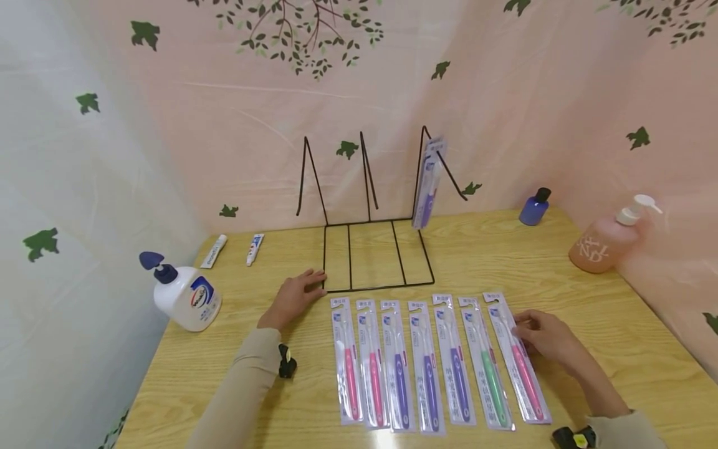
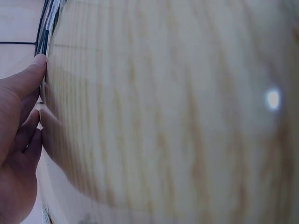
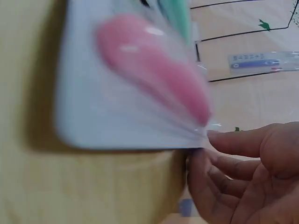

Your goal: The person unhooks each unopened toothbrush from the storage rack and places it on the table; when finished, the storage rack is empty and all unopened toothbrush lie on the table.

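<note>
My left hand (image 1: 294,298) rests on the table at the front left corner of a black wire rack (image 1: 381,288), fingertips touching the wire. In the left wrist view the thumb and fingers of my left hand (image 2: 18,140) lie apart from each other. A row of several packaged toothbrushes lies before the rack, with pink, purple and green handles. My right hand (image 1: 546,337) pinches the right edge of the rightmost one, a pink packaged toothbrush (image 1: 524,374), between thumb and fingers. Purple packaged toothbrushes (image 1: 429,187) hang on the rack's right hook.
A white pump bottle (image 1: 187,299) stands at the left, with two small toothpaste tubes (image 1: 214,252) behind it. At the back right are a small blue bottle (image 1: 534,209) and a pink pump bottle (image 1: 603,243). A patterned cloth (image 1: 252,112) encloses the table.
</note>
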Action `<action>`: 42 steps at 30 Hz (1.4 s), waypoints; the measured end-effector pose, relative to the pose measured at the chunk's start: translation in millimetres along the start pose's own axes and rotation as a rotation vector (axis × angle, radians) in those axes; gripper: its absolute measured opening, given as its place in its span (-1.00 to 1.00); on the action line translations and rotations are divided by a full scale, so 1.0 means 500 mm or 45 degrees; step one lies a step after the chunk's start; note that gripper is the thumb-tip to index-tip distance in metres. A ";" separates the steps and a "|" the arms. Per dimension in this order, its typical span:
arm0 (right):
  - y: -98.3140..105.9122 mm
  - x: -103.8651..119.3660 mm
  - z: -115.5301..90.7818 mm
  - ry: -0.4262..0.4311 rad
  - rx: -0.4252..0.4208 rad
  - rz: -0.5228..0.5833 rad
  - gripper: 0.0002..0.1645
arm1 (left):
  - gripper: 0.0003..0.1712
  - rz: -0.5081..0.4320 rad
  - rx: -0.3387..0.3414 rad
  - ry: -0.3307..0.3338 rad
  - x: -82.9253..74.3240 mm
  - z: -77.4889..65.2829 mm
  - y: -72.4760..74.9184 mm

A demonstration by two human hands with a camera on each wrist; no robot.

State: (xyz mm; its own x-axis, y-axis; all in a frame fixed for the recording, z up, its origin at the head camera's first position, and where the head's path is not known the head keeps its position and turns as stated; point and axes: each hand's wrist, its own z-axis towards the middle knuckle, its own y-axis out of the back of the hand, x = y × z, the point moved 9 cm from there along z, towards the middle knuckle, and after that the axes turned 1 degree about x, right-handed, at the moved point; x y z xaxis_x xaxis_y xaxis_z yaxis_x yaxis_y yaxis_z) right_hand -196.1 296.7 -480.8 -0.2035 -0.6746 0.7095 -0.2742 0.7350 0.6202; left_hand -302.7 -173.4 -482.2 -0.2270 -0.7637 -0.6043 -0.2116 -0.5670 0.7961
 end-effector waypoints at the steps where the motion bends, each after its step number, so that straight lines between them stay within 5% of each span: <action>1: 0.003 0.002 -0.001 -0.006 0.016 -0.017 -0.54 | -0.45 -0.003 0.000 -0.002 0.000 0.000 0.000; 7: 0.038 0.052 0.004 0.072 0.001 -0.201 -0.52 | -0.46 0.011 -0.033 -0.020 -0.002 0.001 0.004; 16: 0.123 0.228 0.047 0.398 -0.333 -0.286 -0.54 | -0.46 0.028 -0.023 -0.033 -0.004 0.005 0.004; 30: 0.145 0.412 0.202 0.694 -0.487 0.186 -0.53 | -0.45 0.018 -0.010 -0.006 -0.002 0.007 0.003; 37: 0.131 0.434 0.264 0.694 -0.537 0.411 -0.55 | -0.45 0.025 -0.002 0.002 0.003 0.005 0.000; 42: 0.130 0.453 0.258 0.718 -0.596 0.551 -0.67 | -0.46 0.030 -0.002 0.011 0.005 0.005 -0.002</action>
State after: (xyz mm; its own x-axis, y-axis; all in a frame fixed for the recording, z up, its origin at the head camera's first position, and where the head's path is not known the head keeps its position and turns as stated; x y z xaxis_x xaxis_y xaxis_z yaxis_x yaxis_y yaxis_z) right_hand -381.2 182.9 -323.0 0.3321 -0.2838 0.8995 0.1618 0.9567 0.2421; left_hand -305.5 -174.0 -484.4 -0.2235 -0.7796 -0.5851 -0.2051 -0.5492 0.8101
